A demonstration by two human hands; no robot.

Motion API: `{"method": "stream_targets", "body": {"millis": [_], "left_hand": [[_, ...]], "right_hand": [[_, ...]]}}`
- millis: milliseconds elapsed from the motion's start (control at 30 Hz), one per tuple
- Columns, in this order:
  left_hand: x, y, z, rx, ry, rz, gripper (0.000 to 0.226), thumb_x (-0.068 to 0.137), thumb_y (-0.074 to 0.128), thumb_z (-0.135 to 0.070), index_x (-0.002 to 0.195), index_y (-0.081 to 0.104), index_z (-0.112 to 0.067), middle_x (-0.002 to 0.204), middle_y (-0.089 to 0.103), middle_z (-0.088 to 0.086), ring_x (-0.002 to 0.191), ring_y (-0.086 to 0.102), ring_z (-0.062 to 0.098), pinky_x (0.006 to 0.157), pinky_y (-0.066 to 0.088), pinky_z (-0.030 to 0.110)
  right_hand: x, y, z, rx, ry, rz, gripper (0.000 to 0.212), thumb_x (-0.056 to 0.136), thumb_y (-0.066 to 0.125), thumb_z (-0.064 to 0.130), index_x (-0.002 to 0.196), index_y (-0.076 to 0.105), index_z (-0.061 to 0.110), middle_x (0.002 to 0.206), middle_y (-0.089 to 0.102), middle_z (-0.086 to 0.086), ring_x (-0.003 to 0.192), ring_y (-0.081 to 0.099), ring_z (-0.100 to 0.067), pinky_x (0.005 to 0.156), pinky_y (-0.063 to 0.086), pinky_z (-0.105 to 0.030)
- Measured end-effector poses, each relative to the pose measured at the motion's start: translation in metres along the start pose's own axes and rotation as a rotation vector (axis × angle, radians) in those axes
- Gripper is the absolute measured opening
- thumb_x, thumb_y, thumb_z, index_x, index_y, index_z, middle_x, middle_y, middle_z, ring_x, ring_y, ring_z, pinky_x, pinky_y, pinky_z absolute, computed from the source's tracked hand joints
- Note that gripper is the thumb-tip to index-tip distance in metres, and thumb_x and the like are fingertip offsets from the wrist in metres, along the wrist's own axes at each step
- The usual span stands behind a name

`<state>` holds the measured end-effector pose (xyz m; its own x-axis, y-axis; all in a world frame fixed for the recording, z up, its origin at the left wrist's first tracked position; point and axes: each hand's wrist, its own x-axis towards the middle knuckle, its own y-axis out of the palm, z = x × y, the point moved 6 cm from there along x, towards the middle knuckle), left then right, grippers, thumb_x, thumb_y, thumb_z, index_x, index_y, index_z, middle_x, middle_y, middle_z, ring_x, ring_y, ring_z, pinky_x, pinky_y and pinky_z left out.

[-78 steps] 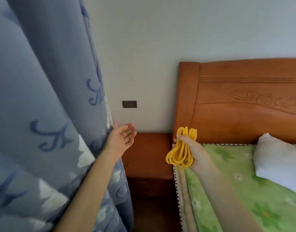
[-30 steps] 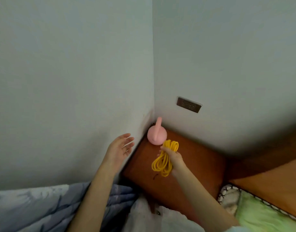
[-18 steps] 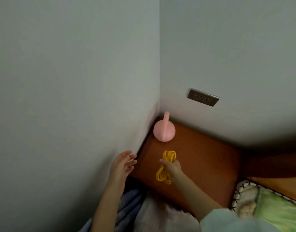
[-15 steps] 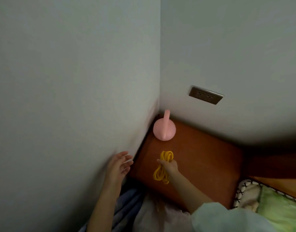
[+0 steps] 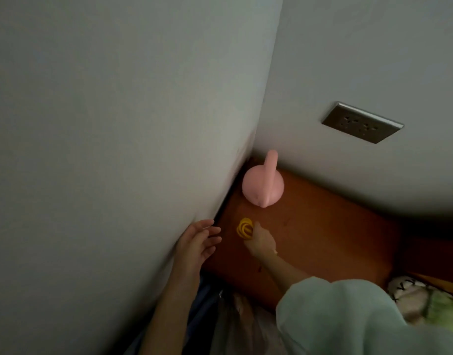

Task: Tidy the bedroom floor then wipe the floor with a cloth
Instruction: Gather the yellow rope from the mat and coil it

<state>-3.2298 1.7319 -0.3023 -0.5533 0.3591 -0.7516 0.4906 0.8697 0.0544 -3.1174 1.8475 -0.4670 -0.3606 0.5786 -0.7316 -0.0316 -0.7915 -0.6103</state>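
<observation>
Yellow cord bundle [image 5: 244, 228], coiled in loops, is pinched in the right hand [image 5: 260, 241], fingers curled round its near end. The loops stick out past the fingertips toward the corner. Bundle sits low over the front-left part of the wooden nightstand [image 5: 323, 237]; can't tell if it's touching the top or just above it.

Right arm comes in from lower right, pale green sleeve [image 5: 348, 316] covering the upper part, forearm bare.

Left hand [image 5: 198, 242] is spread, fingers relaxed and slightly apart, holding nothing. It's at the nightstand's left edge, right by the left wall [image 5: 117, 149]; back of the hand looks close against the wall, contact unclear. Fingertips point toward the cord, a small gap between them and the loops.

Pink rounded object with an upright handle-like stem [image 5: 263, 188] stands in the back-left corner of the nightstand, near both walls. It's apart from the cord, farther back.

Metal double socket plate [image 5: 362, 123] on the back wall, above the nightstand's right half.

Bottom edge: blue curtain fabric [image 5: 202, 303] and some pale cloth between the arms, blurred. Far lower right: a bit of green bedding [image 5: 446, 308] with a patterned trim. Lighting dim, detail soft.
</observation>
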Motion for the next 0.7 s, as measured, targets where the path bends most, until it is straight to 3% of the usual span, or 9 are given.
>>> {"method": "stream_targets", "body": {"millis": [167,367,600,700], "left_hand": [[0.009,-0.001,0.006,0.043,0.018,0.017,0.029,0.094,0.04,0.0,0.089,0.062,-0.017,0.078,0.067,-0.002,0.063,0.063,0.005,0.062,0.044,0.018],[0.006,0.0,0.016,0.07,0.026,0.03,0.027,0.094,0.042,0.0,0.089,0.062,-0.017,0.075,0.069,-0.004,0.062,0.063,0.003,0.064,0.045,0.02],[0.001,-0.008,0.026,0.056,-0.002,-0.028,0.026,0.094,0.042,0.0,0.089,0.062,-0.015,0.073,0.069,-0.006,0.062,0.063,0.001,0.064,0.047,0.018],[-0.001,-0.005,0.029,0.067,-0.014,-0.021,0.025,0.094,0.042,0.0,0.089,0.062,-0.015,0.076,0.069,-0.003,0.063,0.064,0.002,0.062,0.047,0.017]], "right_hand": [[0.028,0.008,0.026,-0.362,-0.229,-0.065,0.048,0.085,0.053,0.011,0.13,0.037,0.01,0.12,0.058,-0.01,0.108,0.057,-0.03,0.087,0.039,-0.034],[0.048,0.03,0.032,-0.466,-0.293,-0.115,0.045,0.084,0.057,0.016,0.125,0.039,0.011,0.124,0.053,-0.009,0.113,0.052,-0.027,0.091,0.035,-0.035],[0.046,0.04,0.034,-0.391,-0.306,-0.103,0.097,0.077,0.067,0.05,0.147,0.014,0.01,0.135,0.039,-0.014,0.122,0.041,-0.031,0.101,0.031,-0.04],[0.039,0.037,0.041,-0.334,-0.343,-0.12,0.106,0.074,0.066,0.056,0.15,0.004,0.015,0.14,0.034,-0.016,0.125,0.036,-0.033,0.105,0.029,-0.043]]}}
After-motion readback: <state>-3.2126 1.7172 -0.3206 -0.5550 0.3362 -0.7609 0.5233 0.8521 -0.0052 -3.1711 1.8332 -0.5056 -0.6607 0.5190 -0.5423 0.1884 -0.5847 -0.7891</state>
